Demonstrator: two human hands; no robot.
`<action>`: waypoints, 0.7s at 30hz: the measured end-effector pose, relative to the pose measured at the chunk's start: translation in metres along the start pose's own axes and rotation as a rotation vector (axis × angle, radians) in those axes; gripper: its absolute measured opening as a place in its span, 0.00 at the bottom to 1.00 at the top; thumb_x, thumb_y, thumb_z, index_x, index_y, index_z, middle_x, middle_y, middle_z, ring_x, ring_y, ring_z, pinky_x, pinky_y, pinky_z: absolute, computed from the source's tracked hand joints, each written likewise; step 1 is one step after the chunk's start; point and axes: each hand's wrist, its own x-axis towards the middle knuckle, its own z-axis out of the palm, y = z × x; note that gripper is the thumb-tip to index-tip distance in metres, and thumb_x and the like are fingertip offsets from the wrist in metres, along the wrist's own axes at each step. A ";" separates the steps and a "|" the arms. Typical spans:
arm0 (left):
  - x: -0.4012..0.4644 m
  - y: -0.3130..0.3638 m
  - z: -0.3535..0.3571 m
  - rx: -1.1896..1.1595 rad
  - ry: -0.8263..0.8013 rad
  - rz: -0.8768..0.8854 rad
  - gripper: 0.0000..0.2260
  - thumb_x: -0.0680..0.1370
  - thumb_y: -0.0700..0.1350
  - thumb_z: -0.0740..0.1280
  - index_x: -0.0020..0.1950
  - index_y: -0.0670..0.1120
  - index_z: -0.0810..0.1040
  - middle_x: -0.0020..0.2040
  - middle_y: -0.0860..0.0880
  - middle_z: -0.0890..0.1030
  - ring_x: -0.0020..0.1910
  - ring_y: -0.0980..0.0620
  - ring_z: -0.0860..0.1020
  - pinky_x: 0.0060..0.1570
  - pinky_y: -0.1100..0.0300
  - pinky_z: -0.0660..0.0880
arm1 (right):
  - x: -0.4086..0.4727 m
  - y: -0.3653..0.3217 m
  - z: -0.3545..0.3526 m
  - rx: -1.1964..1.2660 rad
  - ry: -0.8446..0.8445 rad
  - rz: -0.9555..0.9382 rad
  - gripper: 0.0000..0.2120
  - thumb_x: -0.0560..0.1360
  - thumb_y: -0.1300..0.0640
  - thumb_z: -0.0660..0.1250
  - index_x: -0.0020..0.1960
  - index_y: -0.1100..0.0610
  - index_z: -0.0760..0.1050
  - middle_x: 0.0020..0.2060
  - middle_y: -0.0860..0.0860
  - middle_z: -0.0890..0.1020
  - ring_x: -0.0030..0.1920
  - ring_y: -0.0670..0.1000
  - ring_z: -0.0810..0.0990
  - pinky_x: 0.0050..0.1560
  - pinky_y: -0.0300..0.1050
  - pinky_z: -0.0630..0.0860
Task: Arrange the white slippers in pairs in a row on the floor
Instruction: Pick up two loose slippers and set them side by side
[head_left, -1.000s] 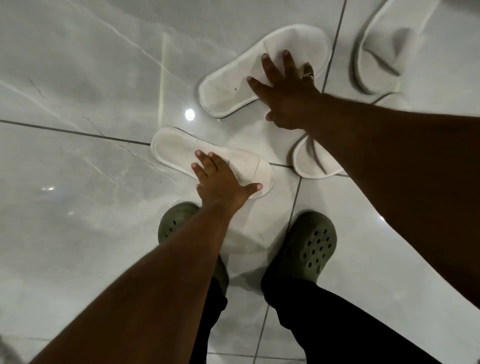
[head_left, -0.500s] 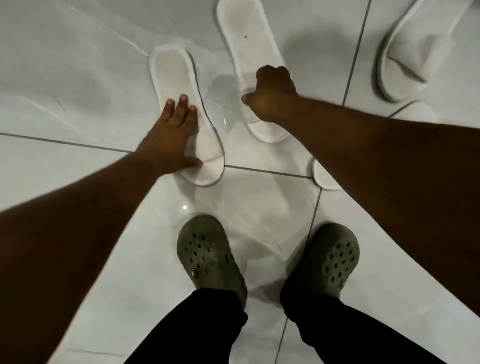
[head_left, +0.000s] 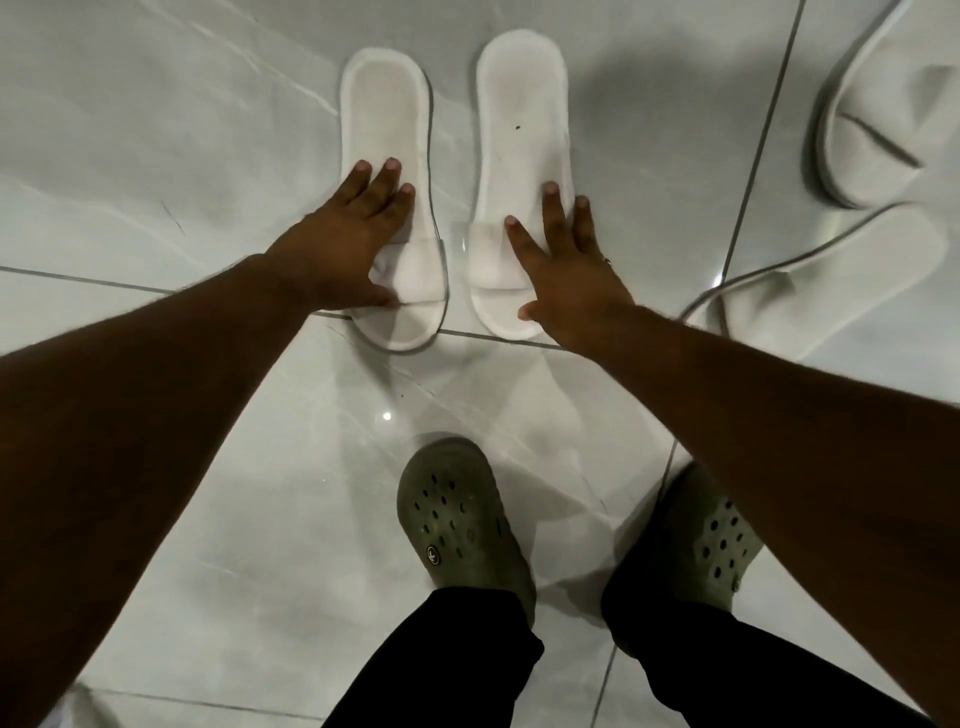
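Slippers, white, open-toe, soft flat soles with a broad strap band across the front. Two lie side by side on the pale marble-look tile floor (head_left: 156, 156), parallel, a narrow gap between them, toe ends toward the person. Left slipper (head_left: 387, 130): thin darker edge along its outer rim, toe end crossing a grout line. Right slipper (head_left: 522, 114): one small dark speck on the insole.

Left hand (head_left: 343, 244) flat on the left slipper's strap, fingers together and extended, thumb out toward the toe end. Right hand (head_left: 566, 270) flat on the right slipper's strap, fingers splayed, a ring on one finger. Neither hand grips; both press palm-down.

Two more white slippers off to the right, past a grout line: far one (head_left: 883, 104) angled, near one (head_left: 841, 280) lying slantwise, the pair touching or nearly so.

Green perforated clogs (head_left: 457, 514) and dark trousers (head_left: 441, 670) at bottom of view.
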 end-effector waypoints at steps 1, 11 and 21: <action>-0.001 -0.002 0.000 0.009 -0.001 0.007 0.51 0.68 0.55 0.74 0.78 0.48 0.42 0.80 0.48 0.39 0.78 0.45 0.39 0.76 0.45 0.54 | -0.001 -0.006 0.002 0.011 0.007 0.010 0.46 0.72 0.52 0.72 0.78 0.47 0.44 0.78 0.57 0.36 0.77 0.65 0.37 0.70 0.67 0.62; 0.001 -0.015 -0.005 0.075 -0.023 0.038 0.51 0.68 0.55 0.75 0.78 0.47 0.43 0.80 0.47 0.40 0.78 0.44 0.39 0.76 0.47 0.50 | -0.004 -0.038 0.026 0.040 0.046 -0.002 0.45 0.73 0.51 0.71 0.78 0.50 0.43 0.78 0.59 0.38 0.76 0.67 0.38 0.71 0.65 0.58; 0.001 0.077 -0.054 -0.075 0.160 -0.042 0.51 0.67 0.65 0.69 0.78 0.43 0.45 0.80 0.41 0.46 0.78 0.40 0.45 0.76 0.47 0.49 | -0.068 0.061 -0.024 0.256 0.280 0.355 0.50 0.70 0.38 0.69 0.78 0.58 0.44 0.77 0.65 0.44 0.77 0.67 0.42 0.75 0.64 0.50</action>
